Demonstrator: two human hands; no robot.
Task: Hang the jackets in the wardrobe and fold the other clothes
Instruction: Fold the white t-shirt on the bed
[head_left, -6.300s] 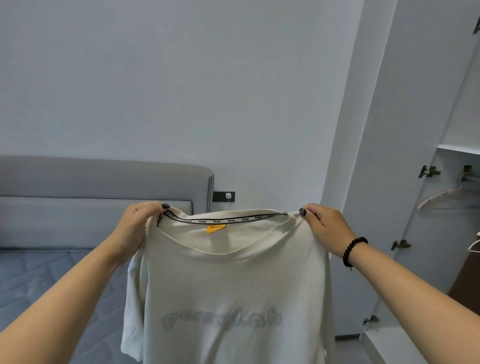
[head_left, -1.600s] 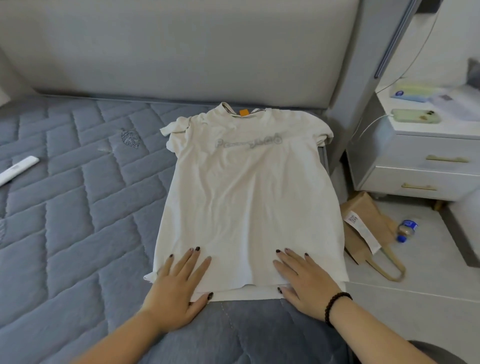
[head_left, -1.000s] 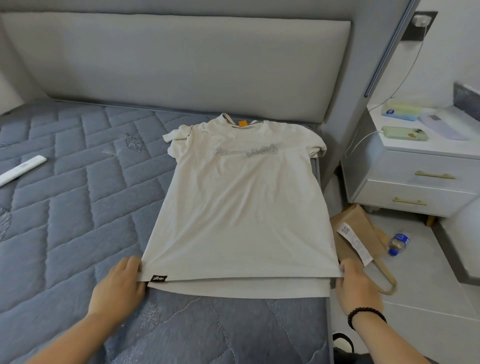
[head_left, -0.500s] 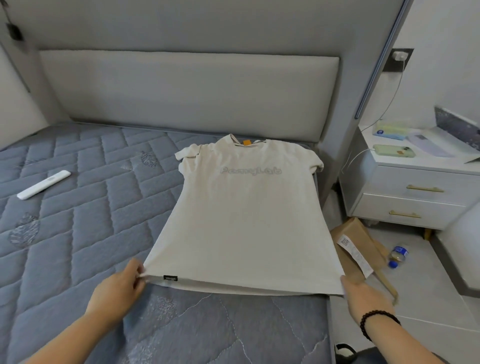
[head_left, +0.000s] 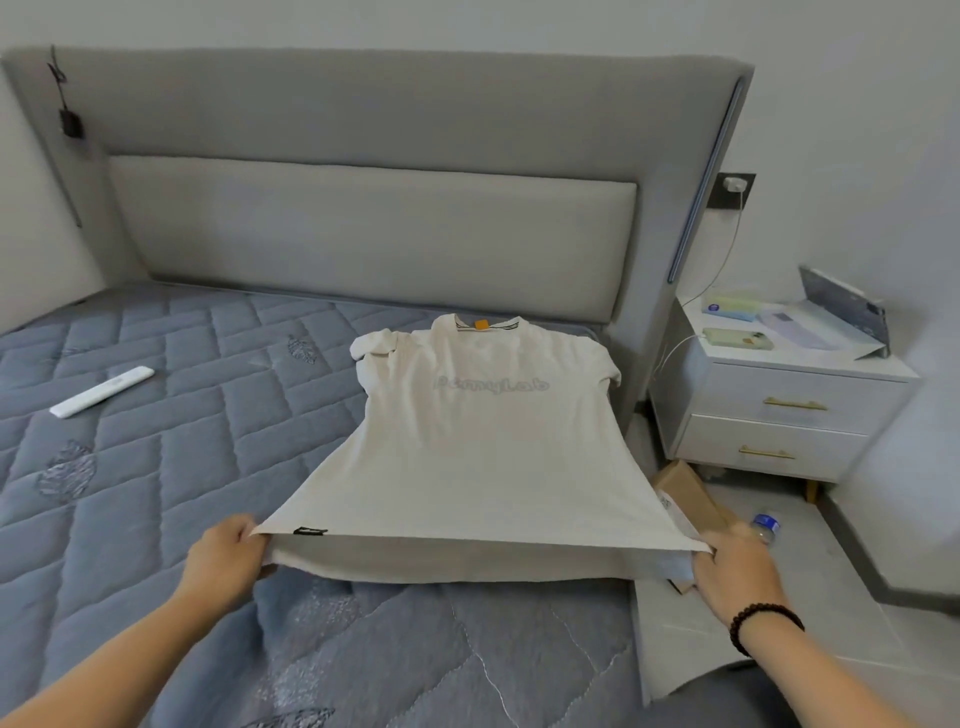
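Fingers (head_left: 244, 530) of the left hand (head_left: 224, 558) pinch the near left hem corner of the cream T-shirt (head_left: 483, 447), and the right hand (head_left: 737, 571) grips the near right corner, so the hem hangs taut between them above the quilted grey mattress (head_left: 156, 467). Beyond the fingers the shirt slopes down to its collar, which lies on the mattress by the headboard (head_left: 363, 234). Well left of the left hand lies a white remote (head_left: 101, 391). Beyond the right hand stands a white nightstand (head_left: 779, 405), both drawers closed, a phone (head_left: 737, 338) on top. Compared with half a second ago, the hem is raised higher and the underside shows.
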